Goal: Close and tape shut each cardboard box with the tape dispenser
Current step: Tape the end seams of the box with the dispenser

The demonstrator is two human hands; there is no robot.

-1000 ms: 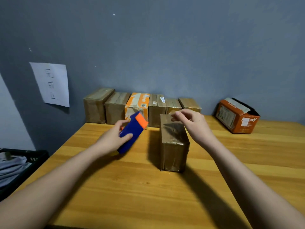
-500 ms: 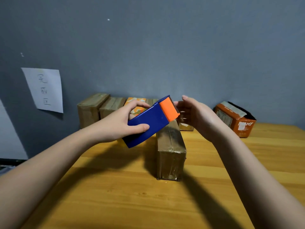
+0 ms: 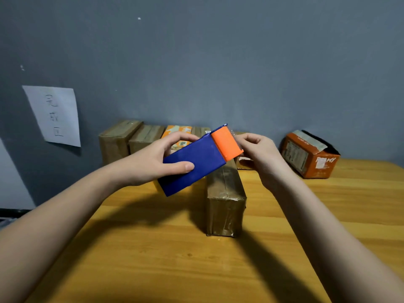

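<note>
My left hand grips a blue tape dispenser with an orange head, holding it tilted in the air above the table. My right hand is at the orange head, its fingertips pinching the clear tape end there. Below them a brown cardboard box, wrapped in glossy tape, stands on the wooden table, its long side running away from me. Its far end is hidden behind the dispenser and my right hand.
Several closed boxes line the grey wall at the back, one of them orange and white. An orange box lies tilted with an open flap at the back right. A paper note hangs on the wall at left.
My left hand lifted the dispenser from near the table up to chest height. My right hand left the box top and moved to the dispenser's orange head, pinching the tape end.
</note>
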